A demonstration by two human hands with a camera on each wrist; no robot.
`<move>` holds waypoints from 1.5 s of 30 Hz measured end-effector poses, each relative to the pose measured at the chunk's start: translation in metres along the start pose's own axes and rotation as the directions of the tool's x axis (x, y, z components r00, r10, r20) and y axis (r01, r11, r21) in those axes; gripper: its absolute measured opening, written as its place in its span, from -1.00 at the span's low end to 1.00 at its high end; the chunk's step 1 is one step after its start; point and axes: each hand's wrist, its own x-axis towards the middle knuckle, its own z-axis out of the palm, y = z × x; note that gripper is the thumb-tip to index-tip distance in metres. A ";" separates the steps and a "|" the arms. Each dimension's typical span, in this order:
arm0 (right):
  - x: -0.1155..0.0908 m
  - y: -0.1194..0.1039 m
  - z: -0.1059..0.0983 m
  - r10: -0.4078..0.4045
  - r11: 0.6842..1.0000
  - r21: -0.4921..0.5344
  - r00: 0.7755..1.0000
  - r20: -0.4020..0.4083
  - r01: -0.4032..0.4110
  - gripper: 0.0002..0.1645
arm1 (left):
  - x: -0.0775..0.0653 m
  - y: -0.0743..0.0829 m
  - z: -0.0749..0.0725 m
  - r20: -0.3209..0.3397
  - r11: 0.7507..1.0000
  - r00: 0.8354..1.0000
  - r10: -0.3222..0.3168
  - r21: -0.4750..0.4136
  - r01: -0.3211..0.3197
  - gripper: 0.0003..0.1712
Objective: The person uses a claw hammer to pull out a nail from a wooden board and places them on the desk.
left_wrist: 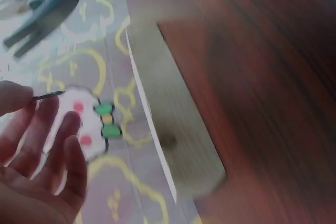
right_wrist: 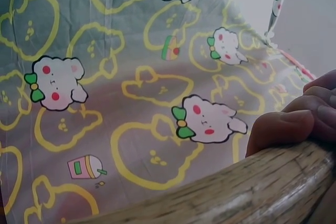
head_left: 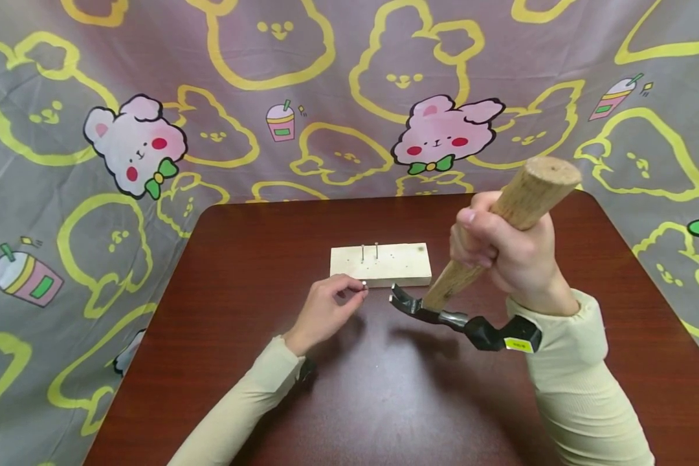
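Head view, left hand [head_left: 324, 307]: just left of centre, below mid-height, pinching a nail [left_wrist: 48, 95] narrowly between thumb and index finger, at the lower edge of the wooden block [head_left: 402, 261] in the frame; impossible to tell whether touching it.
Right hand [head_left: 503, 246]: right of centre, wrapped with curled fingers around the handle of a hammer [head_left: 453, 279].
Hammer: tilted above the counter [head_left: 256, 246], butt toward the upper right, head lower down, right of centre; claw pointing left, near the left hand; yellow-labelled end overlapping the right sleeve [head_left: 565, 362] in the frame.
Wooden block: lying flat on the counter, close to the middle of the frame, dotted with small dark marks, knotted near its upper right corner.
Two nails [head_left: 362, 253]: standing upright, side by side and apart, in the left half of the block's top.
Cloth [head_left: 338, 103]: hanging behind the counter across the upper frame, printed with yellow outlines and rabbit faces.
Left wrist view: pinched nail at the left, blurred claw at the upper left, block slanting through the centre.
Right wrist view: handle crossing the lower right, gripped at the right edge.
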 end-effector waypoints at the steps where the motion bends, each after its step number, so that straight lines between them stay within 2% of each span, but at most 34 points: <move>1: 0.000 0.000 0.000 0.000 1.000 -0.001 1.000 -0.009 0.000 -0.62 | -0.002 -0.003 -0.004 -0.007 0.999 1.000 -0.031 0.011 0.031 -0.96; 5: 0.000 0.000 -0.004 0.007 1.000 -0.003 1.000 -0.029 -0.007 -0.62 | -0.010 -0.017 -0.023 -0.028 0.981 0.986 -0.167 0.096 0.169 -0.95; 9: 0.000 0.001 -0.008 0.013 1.000 -0.019 0.999 -0.035 -0.014 -0.62 | -0.019 -0.033 -0.038 -0.031 0.940 0.959 -0.283 0.191 0.284 -0.93; 15: -0.001 0.002 -0.010 0.025 0.999 -0.033 0.999 -0.039 -0.026 -0.61 | -0.028 -0.052 -0.048 -0.005 0.863 0.894 -0.448 0.260 0.434 -0.87; 19: -0.002 0.002 -0.011 0.027 0.999 -0.023 0.999 -0.037 -0.028 -0.61 | -0.030 -0.060 -0.048 -0.002 0.813 0.852 -0.524 0.297 0.501 -0.87; 25: -0.002 0.003 -0.012 0.032 0.999 -0.011 0.999 -0.030 -0.033 -0.60 | -0.029 -0.064 -0.048 0.005 0.736 0.788 -0.615 0.360 0.573 -0.85; 31: -0.003 0.003 -0.014 0.029 0.999 -0.024 0.999 -0.031 -0.030 -0.62 | -0.028 -0.064 -0.049 0.012 0.678 0.744 -0.668 0.422 0.602 -0.83; 40: -0.004 0.004 -0.015 0.029 0.998 -0.051 0.999 -0.041 -0.031 -0.61 | -0.027 -0.066 -0.049 0.037 0.640 0.693 -0.720 0.421 0.642 -0.82; 43: -0.005 0.004 -0.015 0.031 0.998 -0.045 0.998 -0.046 -0.033 -0.61 | -0.028 -0.066 -0.050 0.046 0.636 0.683 -0.729 0.414 0.651 -0.81; 45: -0.005 0.004 -0.015 0.033 0.999 -0.042 0.998 -0.050 -0.035 -0.61 | -0.028 -0.067 -0.050 0.048 0.636 0.683 -0.728 0.420 0.648 -0.80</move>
